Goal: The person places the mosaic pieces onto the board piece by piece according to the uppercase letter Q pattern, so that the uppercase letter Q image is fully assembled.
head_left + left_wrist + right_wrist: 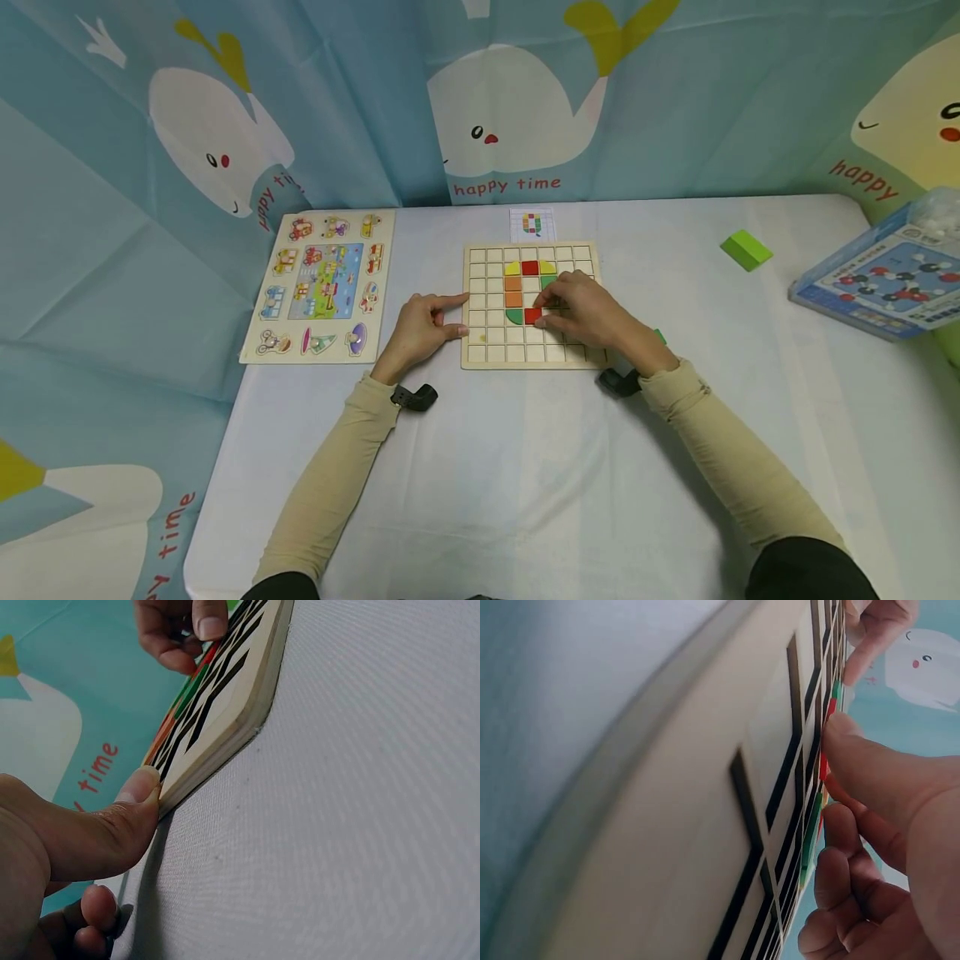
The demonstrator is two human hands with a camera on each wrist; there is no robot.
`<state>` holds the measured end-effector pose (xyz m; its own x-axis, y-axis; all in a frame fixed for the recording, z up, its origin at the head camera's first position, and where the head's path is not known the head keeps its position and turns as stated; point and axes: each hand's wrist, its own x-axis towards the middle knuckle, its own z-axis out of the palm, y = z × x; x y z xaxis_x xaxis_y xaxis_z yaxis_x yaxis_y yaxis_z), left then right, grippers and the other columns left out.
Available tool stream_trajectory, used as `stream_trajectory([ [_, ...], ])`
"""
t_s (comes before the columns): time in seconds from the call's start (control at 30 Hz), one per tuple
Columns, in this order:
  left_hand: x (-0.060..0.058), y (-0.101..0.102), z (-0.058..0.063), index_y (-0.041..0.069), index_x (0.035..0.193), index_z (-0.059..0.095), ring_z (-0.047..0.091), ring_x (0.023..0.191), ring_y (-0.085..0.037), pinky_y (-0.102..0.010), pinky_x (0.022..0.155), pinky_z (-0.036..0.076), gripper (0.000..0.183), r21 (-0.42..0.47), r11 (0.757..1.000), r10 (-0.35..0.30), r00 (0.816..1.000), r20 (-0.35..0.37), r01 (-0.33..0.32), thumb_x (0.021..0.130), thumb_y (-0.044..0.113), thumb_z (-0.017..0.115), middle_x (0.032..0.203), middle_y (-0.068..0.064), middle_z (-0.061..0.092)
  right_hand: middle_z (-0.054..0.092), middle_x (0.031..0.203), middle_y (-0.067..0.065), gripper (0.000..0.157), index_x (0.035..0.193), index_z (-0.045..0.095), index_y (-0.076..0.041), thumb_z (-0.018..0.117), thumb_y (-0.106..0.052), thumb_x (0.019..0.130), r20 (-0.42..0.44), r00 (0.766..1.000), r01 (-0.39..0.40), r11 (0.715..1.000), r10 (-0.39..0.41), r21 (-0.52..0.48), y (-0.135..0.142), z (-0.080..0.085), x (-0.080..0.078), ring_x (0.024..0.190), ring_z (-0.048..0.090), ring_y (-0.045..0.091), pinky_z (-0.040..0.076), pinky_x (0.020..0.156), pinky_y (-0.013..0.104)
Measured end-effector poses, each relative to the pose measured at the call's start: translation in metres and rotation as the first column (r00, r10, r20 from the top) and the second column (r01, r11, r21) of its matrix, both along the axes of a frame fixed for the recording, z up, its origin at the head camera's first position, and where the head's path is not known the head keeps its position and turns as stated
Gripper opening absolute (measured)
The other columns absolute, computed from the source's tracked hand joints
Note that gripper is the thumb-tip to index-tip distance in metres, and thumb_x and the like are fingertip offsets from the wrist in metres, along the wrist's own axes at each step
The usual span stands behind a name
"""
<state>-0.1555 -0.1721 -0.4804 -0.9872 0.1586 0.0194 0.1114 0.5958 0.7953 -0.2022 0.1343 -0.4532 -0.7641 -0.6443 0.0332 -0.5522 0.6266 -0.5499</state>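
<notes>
A wooden grid board [491, 352] lies on the table with coloured pieces in some squares: a red square [530, 267] at the top, orange squares [513, 291] at the left, a green quarter-round piece [513, 316] at the lower left. My left hand [423, 325] steadies the board's left edge with thumb and extended forefinger. Thumb and forefinger of my right hand [585, 310] pinch a red square piece [824, 763] at the board's surface, by the lower row of the pattern. The right hand covers part of the pattern.
A small pattern card [532, 224] lies behind the board. At the left is a picture puzzle board [333, 339]. A green block [746, 249] and a blue box [885, 279] stand at the right. A green piece [660, 336] shows beside the right wrist.
</notes>
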Motion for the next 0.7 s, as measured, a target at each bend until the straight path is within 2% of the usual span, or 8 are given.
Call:
stream_trajectory([
  [0.07, 0.0001, -0.0001, 0.0003, 0.011, 0.136, 0.073, 0.04, 0.065, -0.019, -0.045, 0.113, 0.037, 0.056, -0.001, 1.0, -0.001, 1.0, 0.002, 0.001, 0.083, 0.014, 0.092, 0.062, 0.001, 0.045, 0.071, 0.106, 0.012, 0.026, 0.11, 0.075, -0.004, 0.084, -0.02, 0.093, 0.003, 1.0, 0.002, 1.0, -0.002, -0.009, 0.0012, 0.0, -0.0004, 0.104, 0.059, 0.03, 0.047, 0.095, 0.048],
  [0.17, 0.0, -0.0002, 0.0005, 0.011, 0.136, 0.073, 0.04, 0.066, -0.02, -0.041, 0.102, 0.038, 0.055, -0.003, 1.0, 0.0, 1.0, 0.006, 0.0, 0.084, 0.014, 0.091, 0.062, 0.001, 0.045, 0.071, 0.106, 0.012, 0.023, 0.11, 0.076, -0.004, 0.084, -0.018, 0.093, 0.016, 1.0, 0.004, 1.0, -0.004, -0.019, 0.0024, -0.0001, -0.0007, 0.105, 0.059, 0.03, 0.046, 0.097, 0.049],
  [0.2, -0.0002, -0.0003, 0.0004, 0.011, 0.136, 0.073, 0.041, 0.066, -0.02, -0.039, 0.103, 0.037, 0.055, -0.004, 1.0, 0.0, 1.0, 0.006, 0.0, 0.084, 0.015, 0.091, 0.062, 0.001, 0.045, 0.071, 0.106, 0.012, 0.023, 0.11, 0.076, -0.004, 0.083, -0.018, 0.094, 0.02, 1.0, 0.003, 1.0, -0.002, -0.02, 0.0027, -0.0003, -0.0006, 0.105, 0.059, 0.031, 0.046, 0.097, 0.049],
  [0.3, -0.0004, -0.0005, 0.0004, 0.012, 0.136, 0.074, 0.041, 0.068, -0.02, -0.038, 0.096, 0.037, 0.055, -0.004, 1.0, 0.002, 1.0, 0.007, -0.002, 0.084, 0.015, 0.091, 0.062, 0.001, 0.045, 0.071, 0.105, 0.011, 0.02, 0.11, 0.076, -0.004, 0.082, -0.018, 0.095, 0.022, 1.0, -0.004, 1.0, 0.004, -0.019, 0.0022, -0.0002, -0.0003, 0.105, 0.059, 0.03, 0.046, 0.096, 0.049],
  [0.43, -0.0006, -0.0008, 0.0002, 0.012, 0.136, 0.073, 0.041, 0.066, -0.019, -0.042, 0.102, 0.039, 0.055, -0.001, 1.0, 0.002, 1.0, 0.009, -0.002, 0.084, 0.015, 0.091, 0.062, 0.001, 0.045, 0.071, 0.104, 0.011, 0.02, 0.108, 0.076, -0.004, 0.082, -0.017, 0.095, 0.009, 1.0, -0.011, 1.0, 0.011, -0.02, 0.0008, -0.0001, -0.0001, 0.104, 0.06, 0.03, 0.045, 0.097, 0.049],
  [0.53, -0.0008, -0.0009, -0.0003, 0.011, 0.136, 0.073, 0.04, 0.064, -0.019, -0.044, 0.116, 0.035, 0.055, 0.0, 1.0, 0.0, 1.0, 0.007, 0.0, 0.084, 0.014, 0.091, 0.062, 0.001, 0.044, 0.072, 0.102, 0.01, 0.02, 0.107, 0.076, -0.004, 0.083, -0.016, 0.093, -0.007, 1.0, -0.014, 1.0, 0.014, -0.023, 0.0003, -0.0005, -0.0001, 0.102, 0.06, 0.03, 0.045, 0.098, 0.049],
  [0.7, -0.0007, -0.0008, -0.0008, 0.01, 0.135, 0.073, 0.04, 0.062, -0.018, -0.047, 0.122, 0.032, 0.055, 0.001, 1.0, -0.007, 1.0, -0.005, 0.007, 0.083, 0.014, 0.092, 0.061, 0.001, 0.044, 0.074, 0.101, 0.009, 0.021, 0.107, 0.078, -0.005, 0.085, -0.017, 0.092, -0.023, 0.999, -0.024, 0.999, 0.023, -0.042, 0.0018, -0.0014, -0.0001, 0.099, 0.06, 0.028, 0.045, 0.094, 0.048],
])
